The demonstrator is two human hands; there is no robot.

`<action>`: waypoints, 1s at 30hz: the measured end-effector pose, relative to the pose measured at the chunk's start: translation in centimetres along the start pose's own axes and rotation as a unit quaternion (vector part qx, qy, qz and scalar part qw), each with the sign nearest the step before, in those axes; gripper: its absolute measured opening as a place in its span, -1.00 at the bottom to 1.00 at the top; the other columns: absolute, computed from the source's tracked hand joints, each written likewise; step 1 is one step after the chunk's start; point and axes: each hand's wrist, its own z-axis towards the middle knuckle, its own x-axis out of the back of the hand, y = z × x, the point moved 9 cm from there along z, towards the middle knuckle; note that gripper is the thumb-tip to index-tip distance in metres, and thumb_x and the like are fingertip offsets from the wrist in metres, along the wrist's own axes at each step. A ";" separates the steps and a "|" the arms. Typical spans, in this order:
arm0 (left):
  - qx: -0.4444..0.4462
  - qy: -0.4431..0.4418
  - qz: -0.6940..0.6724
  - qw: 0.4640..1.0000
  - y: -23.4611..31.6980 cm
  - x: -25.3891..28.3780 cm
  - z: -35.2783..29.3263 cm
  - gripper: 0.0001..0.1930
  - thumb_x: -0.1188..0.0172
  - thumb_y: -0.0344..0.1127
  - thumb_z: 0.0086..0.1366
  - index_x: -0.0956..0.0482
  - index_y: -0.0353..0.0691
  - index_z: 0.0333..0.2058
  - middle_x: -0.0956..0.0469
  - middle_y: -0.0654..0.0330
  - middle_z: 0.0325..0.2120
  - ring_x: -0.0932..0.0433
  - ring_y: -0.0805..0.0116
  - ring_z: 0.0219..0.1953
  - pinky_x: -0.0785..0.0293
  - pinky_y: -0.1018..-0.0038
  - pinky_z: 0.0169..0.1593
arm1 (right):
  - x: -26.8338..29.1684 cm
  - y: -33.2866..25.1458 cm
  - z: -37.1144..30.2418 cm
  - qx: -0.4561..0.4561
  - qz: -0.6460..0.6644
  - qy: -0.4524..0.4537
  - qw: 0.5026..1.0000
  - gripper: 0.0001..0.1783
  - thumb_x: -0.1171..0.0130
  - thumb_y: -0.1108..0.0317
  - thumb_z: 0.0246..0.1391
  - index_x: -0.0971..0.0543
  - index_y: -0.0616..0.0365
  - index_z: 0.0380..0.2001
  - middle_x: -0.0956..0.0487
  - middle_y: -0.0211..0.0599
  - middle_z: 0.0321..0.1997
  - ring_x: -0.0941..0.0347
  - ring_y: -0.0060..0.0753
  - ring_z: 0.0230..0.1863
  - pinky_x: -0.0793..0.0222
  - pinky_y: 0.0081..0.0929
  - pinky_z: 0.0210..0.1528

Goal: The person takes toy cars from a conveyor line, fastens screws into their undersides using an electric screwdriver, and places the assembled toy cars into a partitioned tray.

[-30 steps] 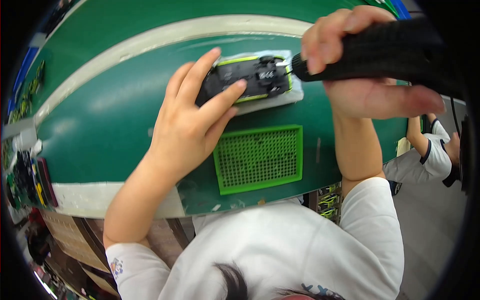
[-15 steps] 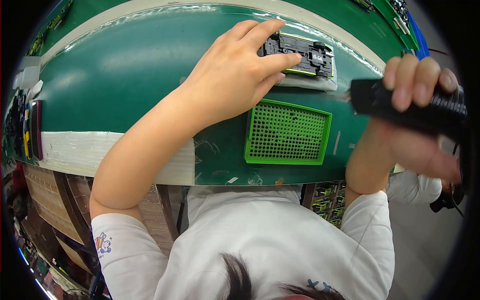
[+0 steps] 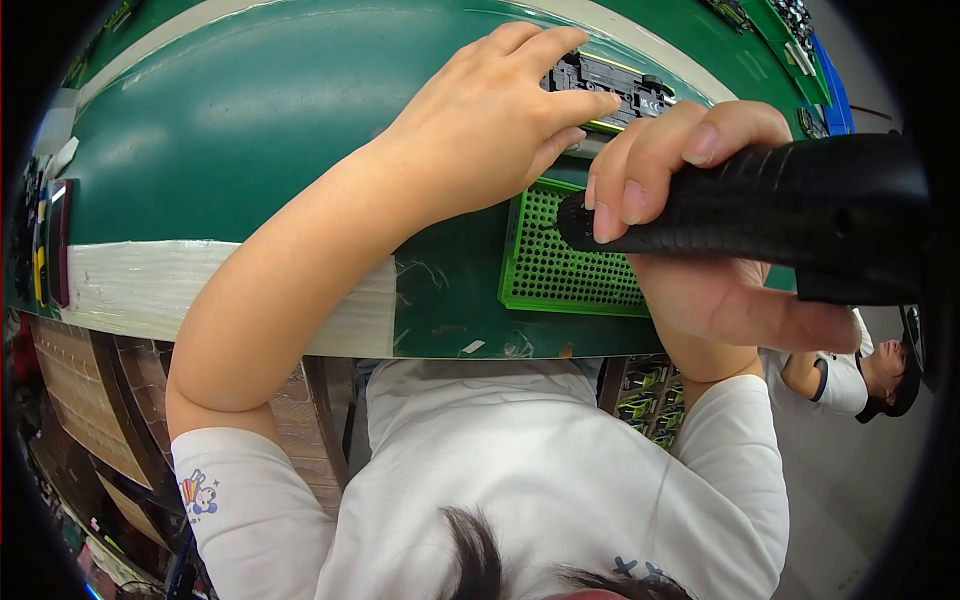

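A toy car [image 3: 622, 82] lies upside down near the far side of the table, its black underside facing up and yellow-green body edges showing. My left hand [image 3: 490, 115] steadies it from the left, with its fingers over the car's end and sides. A pale pad [image 3: 588, 147] shows partly beneath the car. My right hand [image 3: 680, 165] is wrapped round a thick black power screwdriver [image 3: 800, 205], raised close to the camera. The screwdriver's narrow end points left, over a green perforated tray [image 3: 510, 285], and its bit is not visible. Small dark pieces seem to sit in the tray's holes.
A white strip [image 3: 150, 285] covers the table's near left edge. Dark tools and a maroon-edged object [image 3: 62, 240] lie at the far left. Green trays of parts [image 3: 775, 40] stand at the back right. Another person [image 3: 835, 380] is at the right.
My right hand has brought the screwdriver left and nearer the camera, so it now covers part of the tray and the car's right end. My left hand stays on the car.
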 end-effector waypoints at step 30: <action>0.144 -0.069 -0.109 0.981 -4.7 -0.5 -0.9 -0.15 -0.45 -0.05 -0.04 -0.27 -0.40 0.14 -0.38 -0.16 0.07 -0.33 -0.09 0.17 -0.29 0.22 0.22 | 1.6 -1.3 1.0 0.012 0.015 0.015 1.000 0.16 0.10 -0.76 -0.32 -0.34 0.17 -0.05 -0.48 -0.22 -0.33 -0.44 -0.39 -0.47 -0.38 -0.42 -0.36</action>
